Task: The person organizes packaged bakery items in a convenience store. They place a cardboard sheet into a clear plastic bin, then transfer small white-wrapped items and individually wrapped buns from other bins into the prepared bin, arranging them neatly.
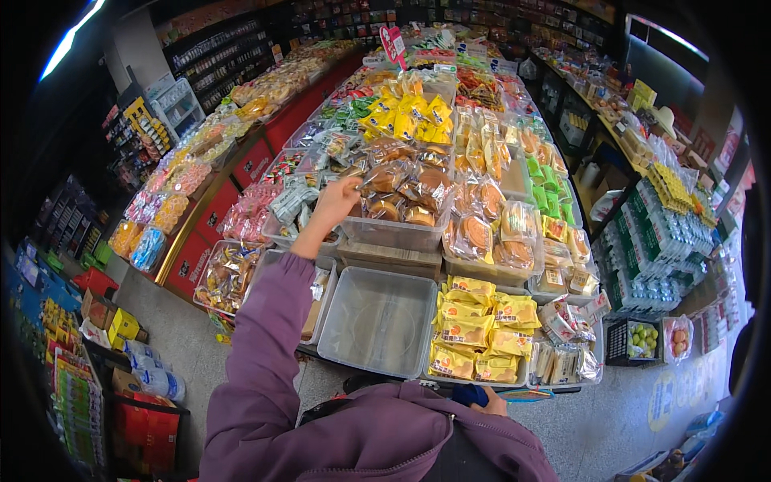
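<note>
My left hand [337, 199] reaches forward over the left edge of a clear plastic bin [391, 235]. Its fingers are curled beside wrapped brown round cakes [430, 184]; whether they pinch a wrapper is too small to tell. Silver-grey wrapped snacks [292, 202] lie just left of that hand. Low against my jacket, my right hand [494, 403] is partly hidden and grips a dark blue object [470, 394]. A thin blue-and-orange rimmed item [527, 395] juts out beside it. Before me sits a bare clear bin [379, 322], next to a bin of yellow packets [470, 328].
More bins of wrapped pastries [476, 235] and yellow bags [409, 114] rise toward the back. A red-sided display counter [205, 220] runs along the left. Stacked bottled-water packs [650, 253] and a black basket of green fruit [632, 342] stand on the right.
</note>
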`<state>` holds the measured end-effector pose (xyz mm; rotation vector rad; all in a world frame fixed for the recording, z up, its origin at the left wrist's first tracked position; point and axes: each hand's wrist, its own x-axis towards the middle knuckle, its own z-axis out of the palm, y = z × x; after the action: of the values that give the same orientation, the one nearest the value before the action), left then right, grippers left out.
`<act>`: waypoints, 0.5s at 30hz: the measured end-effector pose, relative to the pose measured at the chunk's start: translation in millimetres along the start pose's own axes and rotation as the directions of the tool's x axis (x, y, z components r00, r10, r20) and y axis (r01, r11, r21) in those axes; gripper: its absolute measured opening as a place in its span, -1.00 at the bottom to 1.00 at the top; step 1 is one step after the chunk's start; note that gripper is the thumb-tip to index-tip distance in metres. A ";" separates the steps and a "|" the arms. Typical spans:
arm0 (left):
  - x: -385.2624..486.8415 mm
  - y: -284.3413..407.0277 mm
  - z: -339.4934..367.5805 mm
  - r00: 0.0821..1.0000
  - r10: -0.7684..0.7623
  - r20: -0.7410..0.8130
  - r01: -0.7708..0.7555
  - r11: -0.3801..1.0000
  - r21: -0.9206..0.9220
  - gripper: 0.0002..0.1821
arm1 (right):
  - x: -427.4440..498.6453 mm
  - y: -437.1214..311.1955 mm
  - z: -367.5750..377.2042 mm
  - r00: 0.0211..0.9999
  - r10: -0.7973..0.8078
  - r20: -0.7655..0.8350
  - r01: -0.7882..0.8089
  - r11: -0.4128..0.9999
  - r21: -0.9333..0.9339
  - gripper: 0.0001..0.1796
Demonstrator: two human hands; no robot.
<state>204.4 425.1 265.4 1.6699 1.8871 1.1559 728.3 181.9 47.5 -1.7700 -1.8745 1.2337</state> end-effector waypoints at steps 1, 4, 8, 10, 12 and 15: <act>15.5 -3.0 1.9 0.993 0.122 -0.011 -0.120 0.988 0.094 -0.54 | -0.1 -2.1 -0.8 1.000 0.013 -0.023 -0.013 1.000 -0.028 -0.39; 59.0 2.6 19.3 0.893 0.445 0.065 -0.447 0.859 0.251 -0.39 | -5.2 -13.8 1.3 0.985 0.024 -0.172 -0.021 1.000 0.018 -0.40; 103.6 -12.6 29.9 0.796 0.323 0.512 -0.460 0.873 0.165 -0.03 | -2.4 -38.1 20.1 0.938 0.037 -0.345 0.005 0.993 0.119 -0.41; 106.6 -13.6 46.5 0.836 0.319 0.447 -0.469 0.838 0.278 0.02 | -3.3 -54.2 34.9 0.898 0.071 -0.434 -0.012 0.991 0.137 -0.42; 91.0 5.9 56.6 0.909 0.261 0.326 -0.387 0.821 0.421 0.00 | 3.1 -84.2 43.5 0.873 0.088 -0.480 -0.013 0.987 0.159 -0.43; 86.5 1.4 50.3 0.908 0.276 0.315 -0.395 0.815 0.423 -0.08 | 17.3 -139.9 50.7 0.864 0.061 -0.499 0.005 0.991 0.130 -0.43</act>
<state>222.0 523.2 257.2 2.3751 1.8631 0.5647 594.3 194.8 113.3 -1.8295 -1.4399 0.7705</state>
